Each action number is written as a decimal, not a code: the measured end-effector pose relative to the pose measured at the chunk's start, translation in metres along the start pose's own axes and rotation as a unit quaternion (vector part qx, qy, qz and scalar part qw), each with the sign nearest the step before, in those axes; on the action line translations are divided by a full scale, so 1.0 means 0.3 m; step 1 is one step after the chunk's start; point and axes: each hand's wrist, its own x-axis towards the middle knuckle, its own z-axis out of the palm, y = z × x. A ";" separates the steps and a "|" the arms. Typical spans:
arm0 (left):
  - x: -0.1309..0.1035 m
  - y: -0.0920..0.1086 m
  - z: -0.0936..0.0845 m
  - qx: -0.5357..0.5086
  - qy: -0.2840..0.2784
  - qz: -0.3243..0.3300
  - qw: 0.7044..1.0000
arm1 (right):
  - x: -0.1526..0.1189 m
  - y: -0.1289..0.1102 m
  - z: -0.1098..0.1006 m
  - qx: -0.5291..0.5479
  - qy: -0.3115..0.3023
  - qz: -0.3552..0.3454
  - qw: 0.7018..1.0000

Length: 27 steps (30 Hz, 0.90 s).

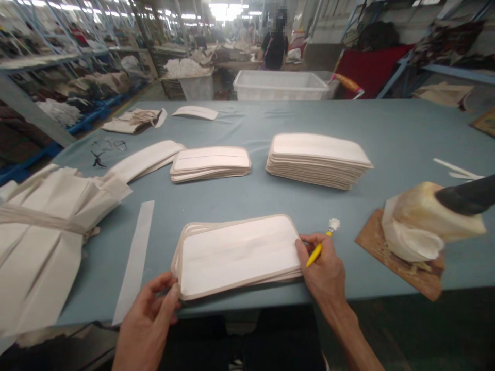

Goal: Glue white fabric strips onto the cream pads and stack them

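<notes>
A small stack of cream fabric panels (235, 252) with rounded corners and white facing lies near the table's front edge. The fingers of my left hand (150, 309) are closed at its lower left corner. At the right end, my right hand (323, 263) grips the top panel's edge between thumb and fingers. That same hand also keeps hold of a yellow-handled brush (317, 251), its metal neck ending in a clumped whitish tip. Behind are a tall stack of similar panels (317, 159) and a lower stack (211, 162).
Right of my hand, a glue-caked pot (412, 232) sits on a brown board (371, 234), with a black cylindrical part beside it. A tied fabric bundle (42, 247) and a white strip (135, 257) lie left. Black snips (98, 159) lie further back. Beyond the table stands a white bin (280, 87).
</notes>
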 end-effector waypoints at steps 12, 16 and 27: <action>-0.113 -0.071 0.060 -0.346 0.052 -0.162 0.923 | 0.023 0.018 0.011 0.022 0.012 -0.006 1.000; -0.129 -0.071 0.056 -0.353 0.033 -0.174 0.919 | 0.024 0.018 0.013 0.017 0.021 -0.005 1.000; -0.080 -0.096 0.041 -0.181 -0.040 -0.046 0.982 | 0.019 0.019 0.014 0.000 0.033 -0.006 0.999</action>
